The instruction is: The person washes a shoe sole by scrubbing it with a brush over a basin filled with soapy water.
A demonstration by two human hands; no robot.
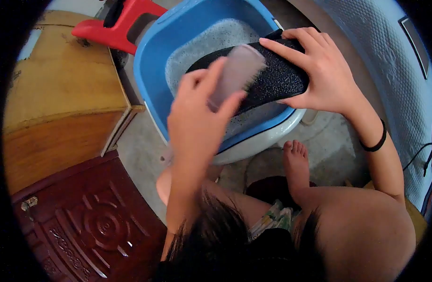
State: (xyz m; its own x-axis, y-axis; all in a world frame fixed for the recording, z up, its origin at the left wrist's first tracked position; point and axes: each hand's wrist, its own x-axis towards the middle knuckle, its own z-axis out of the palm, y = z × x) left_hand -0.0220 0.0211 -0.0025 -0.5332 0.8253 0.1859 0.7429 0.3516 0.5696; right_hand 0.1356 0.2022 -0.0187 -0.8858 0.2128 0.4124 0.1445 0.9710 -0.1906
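Note:
My left hand [197, 113] is closed round a pale grey scrubbing brush [232, 75], blurred by motion. Its bristles face right, against or just over the wet, textured black slipper [284, 73]. My right hand [324, 70] grips the slipper by its right end, fingers across the top edge and thumb at the lower edge. The slipper lies tilted above a blue basin [147, 70], and its left part is partly covered by my left hand and the brush. Foamy, cloudy water [216, 35] fills the bottom of the basin.
Behind the basin at the left stands a red plastic seat [131, 23]. A yellow wooden cabinet [60, 80] and a dark red carved panel [98, 221] take up the left side. My bare foot [297, 162] rests near the basin; a quilted pale blue surface [376, 47] borders the right.

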